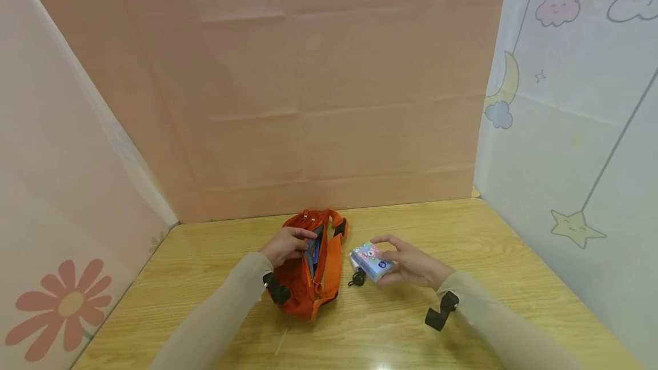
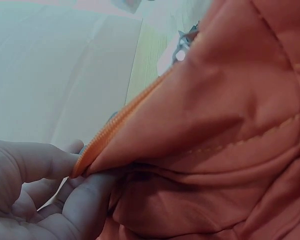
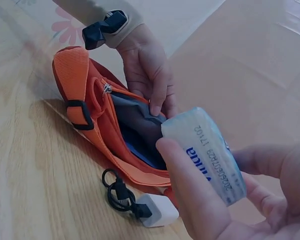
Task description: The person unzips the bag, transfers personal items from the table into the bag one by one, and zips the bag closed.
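An orange-red waist bag [image 1: 295,293] lies on the table with its zipped pocket gaping. My left hand [image 1: 284,246] pinches the edge of that opening between thumb and fingers; the left wrist view shows the orange zipper [image 2: 105,137] at the fingertips. Inside, a grey lining [image 3: 135,112] and something dark blue show. To the right of the bag, my right hand [image 1: 411,262] holds a small pack of tissues [image 1: 371,261] with a cartoon print, thumb on one side and fingers on the other. The pack is raised above the table.
Beside the bag lie a white charger plug [image 3: 162,211] and a coiled black cable [image 3: 121,197], partly below the pack. The bag's orange strap with a black buckle [image 3: 79,114] runs along its side. Printed cloth walls [image 1: 555,187] border the wooden table [image 1: 411,330].
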